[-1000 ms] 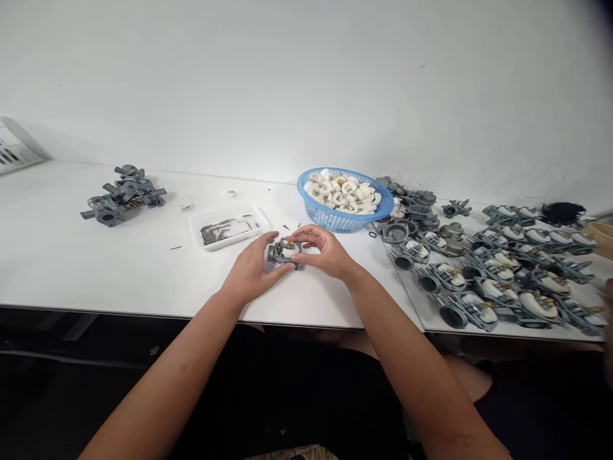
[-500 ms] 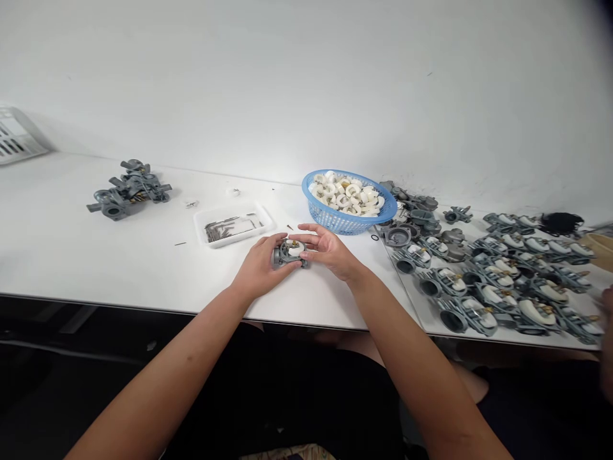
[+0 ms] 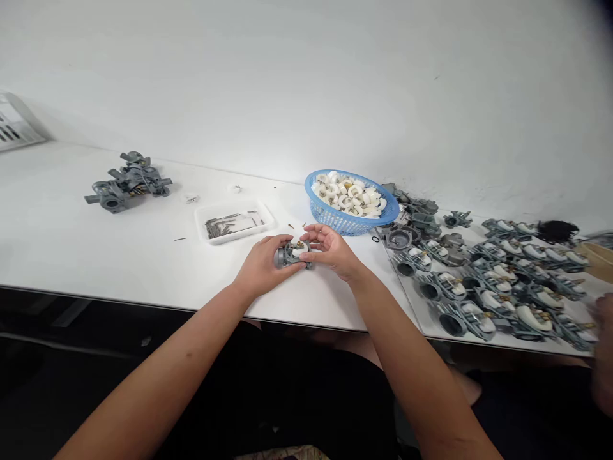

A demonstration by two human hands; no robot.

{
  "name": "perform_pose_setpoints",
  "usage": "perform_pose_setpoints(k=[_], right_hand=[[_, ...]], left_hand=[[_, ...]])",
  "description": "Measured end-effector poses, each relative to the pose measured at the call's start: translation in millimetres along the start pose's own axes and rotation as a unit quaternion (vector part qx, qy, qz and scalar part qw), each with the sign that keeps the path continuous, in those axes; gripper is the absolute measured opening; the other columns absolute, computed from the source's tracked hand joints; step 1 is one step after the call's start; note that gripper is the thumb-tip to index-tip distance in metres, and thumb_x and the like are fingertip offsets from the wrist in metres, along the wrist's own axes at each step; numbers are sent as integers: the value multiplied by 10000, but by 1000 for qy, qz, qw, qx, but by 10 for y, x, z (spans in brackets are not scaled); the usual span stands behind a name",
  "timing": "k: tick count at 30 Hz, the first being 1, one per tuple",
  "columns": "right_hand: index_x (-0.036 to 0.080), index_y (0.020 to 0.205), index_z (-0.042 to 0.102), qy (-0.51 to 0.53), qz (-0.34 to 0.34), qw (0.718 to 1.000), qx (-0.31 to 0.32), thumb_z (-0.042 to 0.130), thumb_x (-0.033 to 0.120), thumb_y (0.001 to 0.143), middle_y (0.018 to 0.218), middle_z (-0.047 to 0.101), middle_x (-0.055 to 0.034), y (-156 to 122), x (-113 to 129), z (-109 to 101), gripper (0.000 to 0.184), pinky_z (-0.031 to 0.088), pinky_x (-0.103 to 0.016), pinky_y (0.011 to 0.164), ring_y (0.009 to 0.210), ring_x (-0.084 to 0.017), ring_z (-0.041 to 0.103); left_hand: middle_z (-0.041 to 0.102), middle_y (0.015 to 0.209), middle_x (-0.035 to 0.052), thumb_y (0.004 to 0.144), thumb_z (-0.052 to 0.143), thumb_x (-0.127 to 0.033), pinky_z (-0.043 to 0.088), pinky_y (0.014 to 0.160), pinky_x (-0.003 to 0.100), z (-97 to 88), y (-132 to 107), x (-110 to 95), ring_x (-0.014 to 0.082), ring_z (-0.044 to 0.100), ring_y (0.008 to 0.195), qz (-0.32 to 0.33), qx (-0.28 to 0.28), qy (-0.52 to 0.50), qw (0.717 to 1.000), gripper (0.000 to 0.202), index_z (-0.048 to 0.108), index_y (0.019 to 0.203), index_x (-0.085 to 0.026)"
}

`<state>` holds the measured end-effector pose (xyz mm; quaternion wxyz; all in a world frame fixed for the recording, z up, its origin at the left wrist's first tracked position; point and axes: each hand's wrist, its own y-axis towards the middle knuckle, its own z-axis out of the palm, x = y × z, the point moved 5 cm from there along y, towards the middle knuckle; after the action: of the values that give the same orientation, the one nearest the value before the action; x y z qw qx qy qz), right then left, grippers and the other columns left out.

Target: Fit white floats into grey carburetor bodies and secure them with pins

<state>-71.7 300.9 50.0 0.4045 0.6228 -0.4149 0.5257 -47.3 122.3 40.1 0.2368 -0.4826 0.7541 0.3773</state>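
Observation:
My left hand [image 3: 262, 265] grips the left end of a grey die-cast carburetor body [image 3: 283, 257] just above the white table. A white float [image 3: 301, 251] and small brass fittings show on this part. My right hand [image 3: 332, 251] is cupped at its right end, with the fingertips touching it. The hands hide part of the carburetor's underside. A white plastic tray [image 3: 234, 222] of thin metal pins lies just beyond my left hand.
A blue basket [image 3: 352, 225] of white floats stands behind my right hand. Grey carburetor parts lie heaped at left [image 3: 128, 182]. Several assembled carburetors [image 3: 483, 300] fill the right side, where a co-worker's hand [image 3: 602, 332] appears.
My hands have turned the carburetor slightly, and it now sits a little further right in view. The table objects have shifted in view as my head moved.

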Motion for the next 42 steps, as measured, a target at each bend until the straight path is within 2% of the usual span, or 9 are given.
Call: perform_pose_setpoints(k=[3, 5, 10, 15, 22, 25, 28, 34, 42], right_hand=[[231, 1149, 542, 2, 18, 1000, -25, 943, 327, 546, 1038, 659, -21, -7, 5, -24, 730, 441, -400, 975, 1035, -208, 635], [236, 1164, 532, 9, 28, 999, -15, 941, 317, 557, 1029, 674, -21, -12, 5, -17, 736, 445, -402, 968, 1018, -207, 642], [244, 1170, 562, 28, 24, 999, 23, 935, 303, 605, 1038, 722, -35, -21, 2, -6, 679, 490, -373, 915, 966, -202, 674], [240, 1166, 572, 51, 20, 998, 44, 935, 311, 625, 1011, 739, -34, -25, -12, 6, 656, 528, -371, 877, 902, -201, 698], [238, 1185, 603, -62, -31, 998, 10, 931, 352, 610, 1193, 669, -65, -29, 14, 15, 672, 436, -424, 1048, 1189, -241, 602], [244, 1199, 594, -126, -55, 990, 24, 905, 394, 649, 1202, 640, -61, -40, 32, 60, 650, 435, -437, 1040, 1164, -241, 587], [245, 1223, 581, -181, -105, 977, 35, 890, 414, 671, 1213, 610, -57, -49, 58, 111, 655, 431, -443, 1051, 1122, -234, 572], [234, 1283, 534, -171, -146, 974, -2, 880, 394, 700, 1267, 610, -78, -60, 45, 140, 696, 425, -445, 1095, 1206, -251, 571], [226, 1250, 561, -188, -148, 971, 2, 834, 421, 756, 1271, 611, -78, -41, 17, 135, 598, 418, -458, 1108, 1217, -255, 576]], left_hand=[[681, 1107, 65, 705, 776, -623, 501, 908, 429, -14, 4, 8, 281, 624, 1072, -27, -19, -7, 999, 592, 578, 1094, -222], [669, 1068, 57, 702, 767, -644, 503, 853, 416, -8, 7, 16, 274, 619, 1031, -40, -25, -11, 999, 582, 549, 1042, -224], [650, 1135, 74, 730, 758, -608, 480, 915, 431, 29, 11, -8, 289, 582, 1104, -17, -21, 4, 1000, 605, 525, 1131, -220], [667, 1141, 62, 778, 739, -561, 469, 928, 430, 43, 14, -18, 283, 582, 1093, 6, -20, 11, 1000, 525, 579, 1153, -229], [633, 1177, 68, 833, 693, -429, 462, 980, 426, 51, 14, -16, 269, 567, 1131, 39, -9, -10, 999, 513, 569, 1292, -238], [630, 1142, 62, 817, 681, -343, 457, 999, 434, 58, 17, -20, 270, 566, 1124, 46, 0, -24, 999, 458, 596, 1257, -250], [616, 1169, 68, 782, 695, -312, 450, 1019, 452, 61, 25, -7, 282, 562, 1142, 24, 0, -29, 999, 477, 596, 1244, -252], [602, 1150, 62, 825, 682, -385, 465, 971, 450, 55, 37, -13, 283, 559, 1130, -6, -29, -21, 999, 425, 571, 1217, -264], [583, 1154, 81, 775, 674, -303, 466, 960, 441, 58, 47, 48, 274, 559, 1116, 0, -33, -71, 997, 415, 510, 1145, -207]])
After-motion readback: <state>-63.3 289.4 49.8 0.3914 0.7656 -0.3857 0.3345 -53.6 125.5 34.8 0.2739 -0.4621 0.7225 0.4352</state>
